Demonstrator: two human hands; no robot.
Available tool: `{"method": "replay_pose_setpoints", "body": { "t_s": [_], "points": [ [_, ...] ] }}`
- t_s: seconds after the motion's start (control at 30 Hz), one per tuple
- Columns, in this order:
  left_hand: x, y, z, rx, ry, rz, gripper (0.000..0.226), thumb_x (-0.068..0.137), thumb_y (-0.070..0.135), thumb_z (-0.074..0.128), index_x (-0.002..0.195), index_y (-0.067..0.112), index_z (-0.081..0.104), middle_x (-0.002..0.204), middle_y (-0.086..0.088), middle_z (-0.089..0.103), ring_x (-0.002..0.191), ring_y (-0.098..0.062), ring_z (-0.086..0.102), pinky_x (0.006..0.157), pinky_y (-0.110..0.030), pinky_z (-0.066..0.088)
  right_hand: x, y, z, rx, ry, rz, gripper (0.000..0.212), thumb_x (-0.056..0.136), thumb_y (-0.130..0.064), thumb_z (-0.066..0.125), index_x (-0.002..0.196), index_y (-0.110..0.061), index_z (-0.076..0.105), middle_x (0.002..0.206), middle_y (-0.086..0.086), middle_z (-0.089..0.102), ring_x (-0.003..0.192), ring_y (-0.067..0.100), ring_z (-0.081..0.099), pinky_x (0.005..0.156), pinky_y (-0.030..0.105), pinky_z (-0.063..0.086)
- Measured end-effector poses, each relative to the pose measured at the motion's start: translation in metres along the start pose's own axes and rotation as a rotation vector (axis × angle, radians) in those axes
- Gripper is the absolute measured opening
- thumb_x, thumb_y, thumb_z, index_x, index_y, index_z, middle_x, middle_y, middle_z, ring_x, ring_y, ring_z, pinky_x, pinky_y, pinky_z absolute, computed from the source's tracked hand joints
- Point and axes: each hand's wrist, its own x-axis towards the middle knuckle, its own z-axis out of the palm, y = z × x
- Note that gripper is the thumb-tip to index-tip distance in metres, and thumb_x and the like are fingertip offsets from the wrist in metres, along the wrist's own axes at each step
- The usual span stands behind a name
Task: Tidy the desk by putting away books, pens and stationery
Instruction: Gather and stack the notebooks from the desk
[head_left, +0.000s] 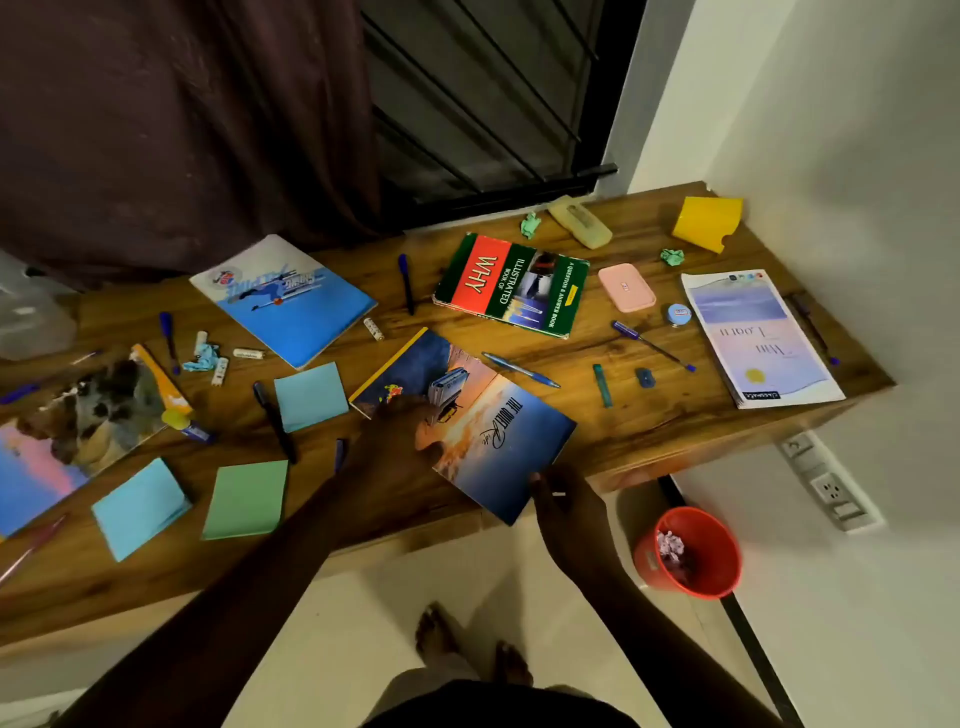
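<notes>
A sunset-cover notebook (498, 436) lies at the front edge of the wooden desk (649, 415), one corner past the edge. My left hand (400, 436) rests flat on its left part. My right hand (563, 499) pinches its near corner. Farther back lie a green and red "WHY" book (511, 286), a blue notebook (291, 299) and a pale lilac notebook (758, 338) at the right end. Blue pens (519, 370) (406, 283) (169, 340), a black marker (275, 421) and blue (310, 396) (139, 506) and green (247, 499) sticky-note pads are scattered about.
A yellow holder (706, 223), a pink case (626, 287), a beige case (579, 222), crumpled green paper (531, 224) and a sharpener (644, 378) sit on the right half. A photo-cover book (67, 436) lies far left. A red bin (688, 553) with paper stands on the floor.
</notes>
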Motion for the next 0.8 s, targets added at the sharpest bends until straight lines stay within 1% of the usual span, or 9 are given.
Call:
{"method": "replay_pose_setpoints", "body": {
  "t_s": [0.07,0.13,0.23,0.37,0.43,0.5,0.63,0.73,0.8],
  "points": [
    [0.000,0.001,0.003,0.030,-0.008,0.067,0.044,0.088,0.049,0.062,0.128,0.029,0.061,0.131,0.002,0.059,0.122,-0.022,0.055,0.100,-0.036,0.045,0.004,-0.002,0.003,-0.046,0.047,0.067,0.021,0.101,-0.035,0.061,0.114,-0.019,0.061,0.104,-0.007,0.071,0.090,-0.003,0.063,0.069,0.011,0.043],
    [-0.004,0.003,0.009,0.146,-0.037,0.116,0.042,0.085,0.060,0.048,0.113,0.032,0.065,0.116,0.004,0.062,0.109,-0.017,0.059,0.090,-0.031,0.046,0.002,0.001,0.009,0.010,0.053,0.163,0.025,0.098,-0.035,0.066,0.115,-0.018,0.058,0.102,-0.004,0.073,0.087,0.004,0.069,0.073,0.020,0.053],
    [-0.002,-0.001,0.014,0.187,-0.013,0.098,0.048,0.083,0.063,0.048,0.121,0.037,0.060,0.125,0.007,0.057,0.115,-0.017,0.054,0.093,-0.034,0.048,0.001,0.006,0.018,0.198,0.080,0.307,0.036,0.090,-0.029,0.077,0.117,-0.016,0.056,0.097,-0.001,0.076,0.081,0.015,0.076,0.078,0.038,0.064],
    [-0.006,-0.001,0.011,0.110,-0.053,0.081,0.053,0.080,0.055,0.053,0.129,0.035,0.055,0.131,0.006,0.052,0.120,-0.020,0.053,0.095,-0.038,0.050,-0.001,-0.002,0.021,0.571,0.105,0.472,0.041,0.076,-0.012,0.085,0.109,-0.008,0.060,0.091,0.018,0.076,0.083,0.029,0.074,0.077,0.040,0.060],
    [-0.007,-0.001,0.007,0.081,-0.050,0.084,0.052,0.079,0.055,0.052,0.127,0.036,0.056,0.129,0.007,0.052,0.117,-0.019,0.053,0.094,-0.038,0.050,-0.003,-0.015,0.021,0.628,0.038,0.398,0.021,0.087,-0.009,0.078,0.101,-0.001,0.065,0.089,0.021,0.075,0.082,0.030,0.069,0.076,0.038,0.056],
    [-0.006,-0.005,0.004,0.035,-0.030,0.084,0.046,0.083,0.050,0.058,0.126,0.033,0.057,0.127,0.006,0.055,0.116,-0.019,0.054,0.093,-0.037,0.049,-0.004,-0.029,0.019,0.580,0.003,0.288,0.010,0.094,-0.011,0.072,0.100,-0.003,0.069,0.093,0.012,0.077,0.086,0.027,0.073,0.075,0.034,0.059],
    [0.000,0.004,-0.011,-0.115,0.008,0.069,0.049,0.092,0.035,0.064,0.138,0.026,0.052,0.140,-0.002,0.055,0.127,-0.022,0.052,0.101,-0.030,0.038,-0.007,-0.061,0.005,0.332,0.059,0.033,0.010,0.097,-0.019,0.068,0.106,-0.014,0.069,0.095,-0.002,0.078,0.080,0.021,0.076,0.065,0.035,0.063],
    [0.011,0.011,-0.033,-0.347,0.015,0.057,0.072,0.089,0.051,0.059,0.154,0.031,0.035,0.156,-0.001,0.040,0.144,-0.021,0.039,0.119,-0.035,0.029,-0.008,-0.089,-0.008,0.250,0.054,-0.161,0.012,0.099,-0.013,0.065,0.110,-0.017,0.070,0.101,-0.007,0.078,0.086,0.015,0.076,0.065,0.029,0.061],
    [0.024,0.012,-0.048,-0.409,0.057,0.149,0.080,0.090,0.055,0.056,0.160,0.032,0.023,0.164,0.001,0.028,0.151,-0.017,0.027,0.121,-0.036,0.027,-0.005,-0.107,-0.018,0.233,0.056,-0.236,0.015,0.100,-0.015,0.064,0.113,-0.019,0.070,0.108,-0.005,0.077,0.096,0.014,0.075,0.075,0.037,0.063]
  ]
}}
